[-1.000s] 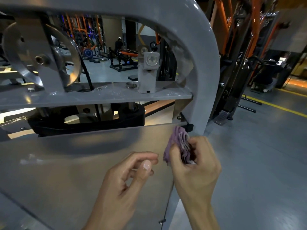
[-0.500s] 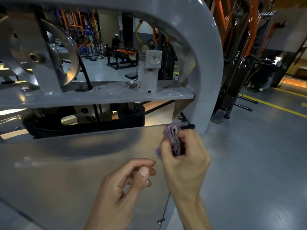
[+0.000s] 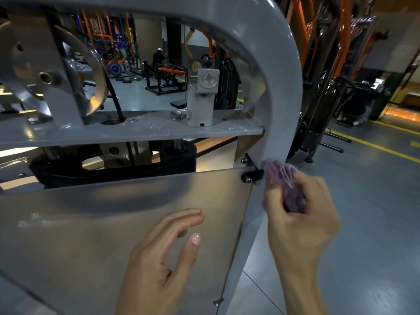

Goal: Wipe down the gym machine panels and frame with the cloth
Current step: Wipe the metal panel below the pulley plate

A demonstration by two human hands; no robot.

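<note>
My right hand (image 3: 300, 214) grips a bunched purple cloth (image 3: 280, 178) and presses it against the grey curved frame (image 3: 281, 92) of the gym machine, just right of a black bracket (image 3: 252, 173). A clear, reflective panel (image 3: 113, 223) covers the machine's lower part. My left hand (image 3: 163, 258) hovers in front of that panel with fingers loosely extended and holds nothing.
A grey crossbar (image 3: 127, 130) carries a pulley wheel (image 3: 68, 71) and a small grey block (image 3: 204, 96). Orange and black gym machines (image 3: 329, 64) stand to the right. Grey floor with yellow lines (image 3: 372, 146) stretches beyond. A person stands far back among equipment.
My right hand has carried the cloth rightward from the panel's top corner onto the frame upright. My left hand's fingers have uncurled and spread in front of the panel.
</note>
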